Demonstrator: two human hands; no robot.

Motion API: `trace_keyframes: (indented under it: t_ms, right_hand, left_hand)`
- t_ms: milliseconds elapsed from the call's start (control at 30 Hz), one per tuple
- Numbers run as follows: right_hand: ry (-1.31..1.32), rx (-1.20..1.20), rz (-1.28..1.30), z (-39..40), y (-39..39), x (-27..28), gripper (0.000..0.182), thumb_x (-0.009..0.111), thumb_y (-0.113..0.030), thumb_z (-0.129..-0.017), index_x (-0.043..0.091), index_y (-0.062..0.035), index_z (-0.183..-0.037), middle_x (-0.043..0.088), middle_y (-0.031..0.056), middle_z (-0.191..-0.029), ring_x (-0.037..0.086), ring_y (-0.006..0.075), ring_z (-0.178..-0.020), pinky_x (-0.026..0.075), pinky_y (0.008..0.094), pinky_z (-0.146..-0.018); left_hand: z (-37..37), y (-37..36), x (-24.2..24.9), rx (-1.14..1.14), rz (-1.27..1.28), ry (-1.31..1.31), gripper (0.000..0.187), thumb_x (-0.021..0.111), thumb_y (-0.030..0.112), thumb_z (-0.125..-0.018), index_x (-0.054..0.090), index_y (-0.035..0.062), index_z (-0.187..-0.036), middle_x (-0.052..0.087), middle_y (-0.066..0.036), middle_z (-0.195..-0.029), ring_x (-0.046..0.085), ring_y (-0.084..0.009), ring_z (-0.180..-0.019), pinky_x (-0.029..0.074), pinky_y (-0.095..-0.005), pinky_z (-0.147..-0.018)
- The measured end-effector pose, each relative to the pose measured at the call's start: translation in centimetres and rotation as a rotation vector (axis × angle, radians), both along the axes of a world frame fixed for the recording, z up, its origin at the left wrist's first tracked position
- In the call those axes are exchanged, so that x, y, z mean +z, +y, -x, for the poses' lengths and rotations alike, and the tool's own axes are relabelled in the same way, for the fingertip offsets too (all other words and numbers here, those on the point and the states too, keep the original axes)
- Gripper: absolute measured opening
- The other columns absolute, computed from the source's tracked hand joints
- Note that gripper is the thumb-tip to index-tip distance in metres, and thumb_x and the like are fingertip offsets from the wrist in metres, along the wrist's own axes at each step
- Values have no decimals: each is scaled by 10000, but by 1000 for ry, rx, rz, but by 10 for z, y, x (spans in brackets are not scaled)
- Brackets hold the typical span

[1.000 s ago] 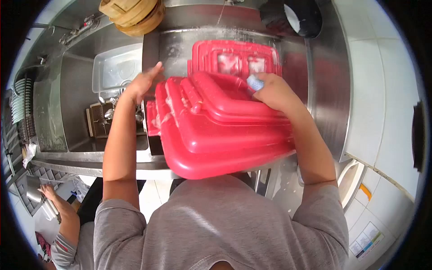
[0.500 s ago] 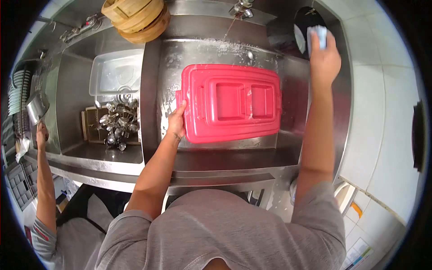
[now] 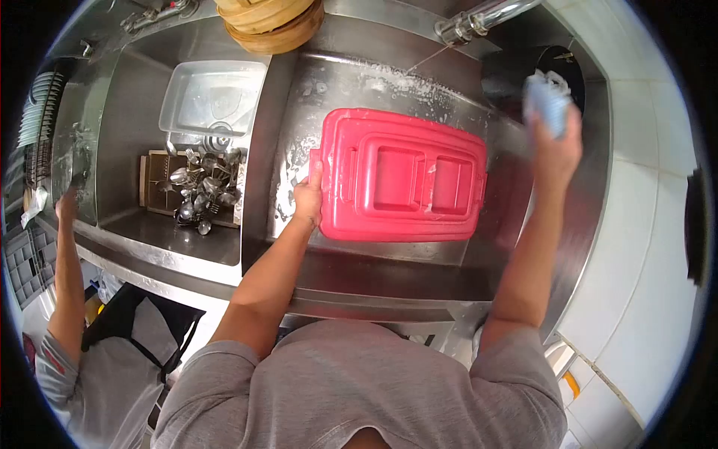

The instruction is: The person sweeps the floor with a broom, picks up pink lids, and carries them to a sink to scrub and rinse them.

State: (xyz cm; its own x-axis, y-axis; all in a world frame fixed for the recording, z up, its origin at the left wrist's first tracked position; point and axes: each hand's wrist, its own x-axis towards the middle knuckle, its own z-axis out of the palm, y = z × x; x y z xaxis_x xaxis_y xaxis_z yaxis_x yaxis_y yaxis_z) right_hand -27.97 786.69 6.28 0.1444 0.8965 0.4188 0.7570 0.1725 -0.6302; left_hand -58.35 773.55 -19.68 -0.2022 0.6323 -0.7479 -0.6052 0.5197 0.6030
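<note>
My left hand [image 3: 308,199] grips the left edge of a red plastic lid [image 3: 351,217], thumb on top and the other fingers hidden beneath. The lid has two recessed panels and lies over the right sink basin. My right hand [image 3: 559,153] holds a light-blue sponge [image 3: 547,105], slightly blurred, with white foam at its far side. Just beyond the sponge, in the basin's far right corner, is a dark rounded container [image 3: 516,75], partly covered by the hand and sponge.
A chrome faucet [image 3: 456,30] runs a thin stream behind the lid. Bamboo steamers [image 3: 273,34] stand at the back. The left basin [image 3: 127,150] holds a clear plastic tub [image 3: 213,90] and a tray of cutlery [image 3: 198,191]. A co-worker's arm [image 3: 69,262] reaches in at far left, near stacked plates [image 3: 41,105].
The view has shifted, moving the sinks rightward in frame. My right hand has drawn the sponge nearer, and foam now shows on it. The metal pot in the co-worker's hand is no longer visible.
</note>
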Motion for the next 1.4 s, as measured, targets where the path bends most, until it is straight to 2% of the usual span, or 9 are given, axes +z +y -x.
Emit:
trace_keyframes:
  t_ms: [167, 200, 267, 433, 733, 1167, 1233, 1300, 1400]
  right_hand:
    - [229, 151, 795, 31, -14, -199, 399, 678, -248, -799, 605, -132, -1174, 605, 132, -1142, 572, 237, -1096, 448, 362, -916]
    - [-429, 167, 460, 72, -19, -197, 410, 655, -406, -802, 634, -141, -1114, 603, 124, -1147, 554, 250, -1115, 423, 389, -943]
    - [32, 463, 556, 146, -18, -200, 400, 640, -448, -789, 658, -150, -1055, 537, 83, -1281, 485, 277, -1183, 348, 448, -1008]
    - [-463, 674, 461, 190, -18, -201, 334, 643, -344, -785, 649, -176, -1073, 540, 67, -1278, 449, 255, -1217, 325, 462, -1018]
    - [-135, 101, 328, -107, -51, -247, 332, 558, -237, -903, 564, -93, -1202, 604, 163, -1153, 586, 302, -1059, 436, 370, -915]
    - [-329, -445, 288, 71, -227, -244, 479, 475, -86, -902, 363, 48, -1348, 421, 262, -1296, 461, 384, -1161, 383, 444, -988]
    - [898, -354, 397, 125, -208, -177, 419, 509, -137, -885, 470, -38, -1290, 535, 212, -1126, 572, 280, -778, 471, 480, -719]
    - [-560, 19, 125, 75, -205, -202, 288, 502, -189, -898, 580, -16, -1115, 565, 214, -1034, 578, 311, -737, 478, 459, -671]
    - [-247, -239, 557, -29, -168, -221, 250, 478, -204, -889, 606, 10, -912, 568, 266, -995, 559, 391, -845, 451, 459, -771]
  left_hand:
    - [1, -8, -21, 21, -20, 42, 507, 613, 435, -872, 601, -60, -981, 635, -116, -894, 588, -156, -772, 494, -318, -710]
    - [1, -8, -21, 16, 6, 75, 495, 609, 429, -877, 609, -58, -960, 635, -109, -874, 581, -149, -753, 491, -312, -701]
    - [2, -6, -22, -1, 36, 112, 484, 605, 423, -881, 617, -57, -939, 635, -102, -854, 573, -143, -734, 487, -306, -691]
    - [-7, -1, 1, 67, 2, 100, 415, 613, 388, -886, 630, -27, -863, 628, -72, -822, 545, -124, -677, 468, -276, -646]
    - [16, 5, -6, 89, 91, 36, 395, 640, 395, -863, 632, 0, -866, 655, -83, -860, 603, -148, -708, 498, -323, -669]
    - [-20, -6, -1, 86, -18, -159, 553, 491, 498, -913, 563, -11, -1119, 632, -119, -1058, 620, -224, -893, 505, -390, -829]
    - [-27, -13, -1, 94, -32, -170, 578, 444, 510, -926, 528, -1, -1182, 602, -132, -1132, 612, -244, -943, 505, -403, -853]
    - [-27, -8, 4, 45, -48, -191, 637, 326, 565, -933, 489, 40, -1254, 547, -129, -1248, 542, -247, -1104, 436, -425, -960]
    - [-22, -8, 16, 30, -60, -175, 635, 321, 554, -940, 477, 32, -1265, 559, -134, -1225, 559, -251, -1079, 441, -421, -959]
